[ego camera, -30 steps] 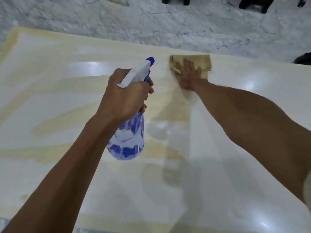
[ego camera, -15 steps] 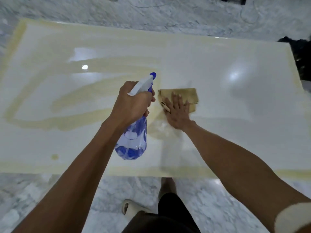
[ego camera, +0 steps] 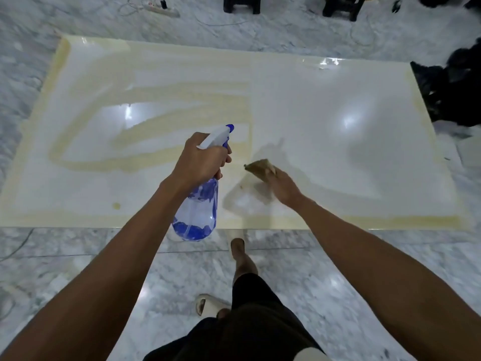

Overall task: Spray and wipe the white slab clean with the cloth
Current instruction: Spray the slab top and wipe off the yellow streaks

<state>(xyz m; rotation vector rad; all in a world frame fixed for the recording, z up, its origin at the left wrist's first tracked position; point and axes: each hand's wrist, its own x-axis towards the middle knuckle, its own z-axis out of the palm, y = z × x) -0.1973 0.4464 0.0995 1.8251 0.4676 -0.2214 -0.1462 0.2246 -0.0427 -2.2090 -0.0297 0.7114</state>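
The left hand (ego camera: 201, 158) is wrapped around the neck of a spray bottle (ego camera: 196, 204), fingers curled at the trigger, with the blue nozzle tip pointed away from the person and the clear, blue-tinted body hanging down over the near edge of the white slab (ego camera: 325, 113). The right hand (ego camera: 282, 187) is laid on a tan cloth (ego camera: 259, 168), which is pressed against the slab just right of the bottle; the cloth is partly covered by the fingers, and whether they are curled round it or lie flat cannot be told (the hand is blurred). The slab is seen lying flat above a grey marble floor (ego camera: 65, 256). Yellowish streaks are spread across its left half and along its edges, while the right half is seen glossy and pale, with light reflections. A small yellow spot is seen near the near-left edge. Below, a bare leg and a pale sandal (ego camera: 208, 304) are seen on the floor. Dark stools and a power strip (ego camera: 161, 9) are placed beyond the far edge.
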